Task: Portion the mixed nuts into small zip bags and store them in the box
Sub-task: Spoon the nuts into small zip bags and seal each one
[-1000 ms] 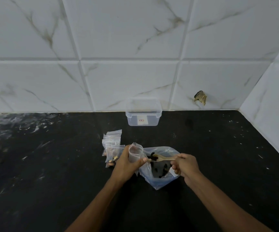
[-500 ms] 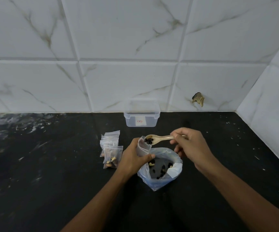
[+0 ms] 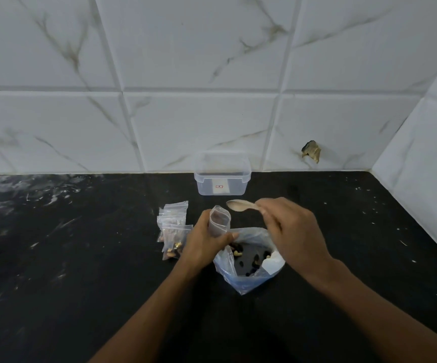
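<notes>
The pale wooden spoon (image 3: pixel 241 205) is lying roughly level, its long axis running left to right, bowl pointing left just above the mouth of the small clear zip bag (image 3: pixel 220 224). The right hand (image 3: pixel 290 231) is pinching its handle with curled fingers; the left hand (image 3: pixel 207 244) is gripping the small bag upright. Half a second ago the spoon's bowl was carrying dark nuts; now it is showing none. Right of the small bag, the large bluish plastic bag of mixed nuts (image 3: pixel 249 260) is sitting open on the black speckled tabletop (image 3: pixel 81 258). Left of it, filled small bags (image 3: pixel 173 229) are lying; behind, a clear plastic box (image 3: pixel 222 176) is standing against the white marble-veined tiled wall (image 3: pixel 186 74).
</notes>
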Demonstrator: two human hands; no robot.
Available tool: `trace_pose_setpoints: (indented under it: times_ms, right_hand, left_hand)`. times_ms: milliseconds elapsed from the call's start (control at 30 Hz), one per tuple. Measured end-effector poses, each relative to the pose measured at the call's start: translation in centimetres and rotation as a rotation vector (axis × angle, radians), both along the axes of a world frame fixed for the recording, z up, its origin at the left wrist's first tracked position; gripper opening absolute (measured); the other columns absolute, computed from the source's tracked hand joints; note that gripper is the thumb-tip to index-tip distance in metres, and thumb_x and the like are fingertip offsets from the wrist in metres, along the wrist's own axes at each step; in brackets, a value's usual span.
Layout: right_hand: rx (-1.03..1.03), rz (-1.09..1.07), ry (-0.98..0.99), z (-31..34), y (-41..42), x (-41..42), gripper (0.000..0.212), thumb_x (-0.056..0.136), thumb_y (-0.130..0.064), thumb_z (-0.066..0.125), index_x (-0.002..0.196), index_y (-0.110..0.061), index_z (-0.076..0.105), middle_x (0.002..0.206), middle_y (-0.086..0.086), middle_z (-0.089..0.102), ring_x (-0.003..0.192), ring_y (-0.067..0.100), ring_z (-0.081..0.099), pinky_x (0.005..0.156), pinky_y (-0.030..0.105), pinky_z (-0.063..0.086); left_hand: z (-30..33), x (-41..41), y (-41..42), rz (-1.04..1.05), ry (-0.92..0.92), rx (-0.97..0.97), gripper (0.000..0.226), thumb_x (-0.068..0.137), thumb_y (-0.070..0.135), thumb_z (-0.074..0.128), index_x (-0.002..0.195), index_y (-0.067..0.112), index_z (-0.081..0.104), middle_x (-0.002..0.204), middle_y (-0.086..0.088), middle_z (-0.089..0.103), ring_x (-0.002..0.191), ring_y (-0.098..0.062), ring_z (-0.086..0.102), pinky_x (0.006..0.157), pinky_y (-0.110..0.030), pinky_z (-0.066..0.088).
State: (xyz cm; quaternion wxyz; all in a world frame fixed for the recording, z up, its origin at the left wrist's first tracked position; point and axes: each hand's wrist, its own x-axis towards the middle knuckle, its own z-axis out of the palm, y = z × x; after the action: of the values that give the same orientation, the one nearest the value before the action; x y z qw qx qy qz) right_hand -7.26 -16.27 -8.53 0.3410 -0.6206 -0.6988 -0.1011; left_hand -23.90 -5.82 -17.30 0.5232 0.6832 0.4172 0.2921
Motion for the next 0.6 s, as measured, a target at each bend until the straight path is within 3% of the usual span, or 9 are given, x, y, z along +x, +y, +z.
trace_pose_setpoints:
  times_ms: [67, 133, 200, 267, 467, 600]
  right_hand:
    - [-0.049, -0.123, 0.211, -0.6, -0.1, 0.8, 0.014, 0.091, -0.004, 0.059, 0.099, -0.008, 0.07, 0.078, -0.004, 0.065, 0.063, 0.003, 0.059, 0.058, 0.017, 0.049]
    - [-0.218, -0.242, 0.335, -2.5, -0.3, 2.0, 0.013, 0.093, -0.007, 0.058, 0.09, -0.015, 0.068, 0.072, -0.006, 0.065, 0.058, 0.004, 0.06, 0.054, 0.023, 0.052]
    - [-0.398, -0.327, 0.365, -5.3, -0.5, 2.8, 0.018, 0.094, -0.01, 0.055, 0.081, -0.015, 0.065, 0.069, -0.002, 0.065, 0.057, 0.009, 0.062, 0.057, 0.033, 0.056]
    - [-0.508, -0.386, 0.338, -7.8, -0.7, 3.1, 0.02, 0.094, -0.011, 0.053, 0.077, -0.014, 0.063, 0.066, -0.001, 0.063, 0.057, 0.009, 0.062, 0.057, 0.034, 0.056]
    - [-0.545, -0.495, 0.377, -10.7, -0.1, 2.1, 0.028, 0.095, -0.009, 0.051, 0.068, -0.014, 0.058, 0.061, 0.0, 0.058, 0.056, 0.01, 0.058, 0.053, 0.03, 0.051]
    - [-0.561, -0.507, 0.445, -11.1, 0.9, 1.1, 0.033, 0.095, -0.01, 0.049, 0.064, -0.019, 0.054, 0.06, -0.002, 0.057, 0.054, 0.009, 0.059, 0.049, 0.025, 0.047]
  left_hand:
    - [-0.2, -0.8, 0.1, 0.024, -0.002, -0.01, 0.057, 0.08, 0.032, 0.08, 0.124, 0.031, 0.046, 0.111, 0.018, 0.058, 0.103, -0.001, 0.058, 0.077, -0.017, 0.047]
    - [-0.7, -1.5, 0.2, 0.05, 0.007, -0.017, 0.054, 0.08, 0.032, 0.08, 0.12, 0.033, 0.045, 0.108, 0.02, 0.057, 0.101, 0.001, 0.057, 0.076, -0.016, 0.046]
    - [-1.1, -2.0, 0.2, 0.064, 0.028, -0.03, 0.051, 0.08, 0.034, 0.08, 0.117, 0.034, 0.045, 0.106, 0.021, 0.057, 0.1, 0.001, 0.056, 0.075, -0.016, 0.045]
    - [-1.6, -2.3, 0.1, 0.073, 0.046, -0.039, 0.048, 0.081, 0.033, 0.079, 0.116, 0.033, 0.046, 0.104, 0.021, 0.056, 0.099, 0.002, 0.056, 0.075, -0.015, 0.044]
    - [-2.7, -2.6, -0.5, 0.045, 0.059, -0.052, 0.033, 0.085, 0.032, 0.075, 0.109, 0.036, 0.052, 0.103, 0.02, 0.061, 0.096, 0.005, 0.058, 0.07, -0.011, 0.044]
    - [-3.4, -2.5, -0.4, -0.033, 0.031, -0.105, 0.037, 0.085, 0.033, 0.075, 0.117, 0.03, 0.057, 0.111, 0.007, 0.068, 0.105, -0.006, 0.065, 0.087, -0.024, 0.055]
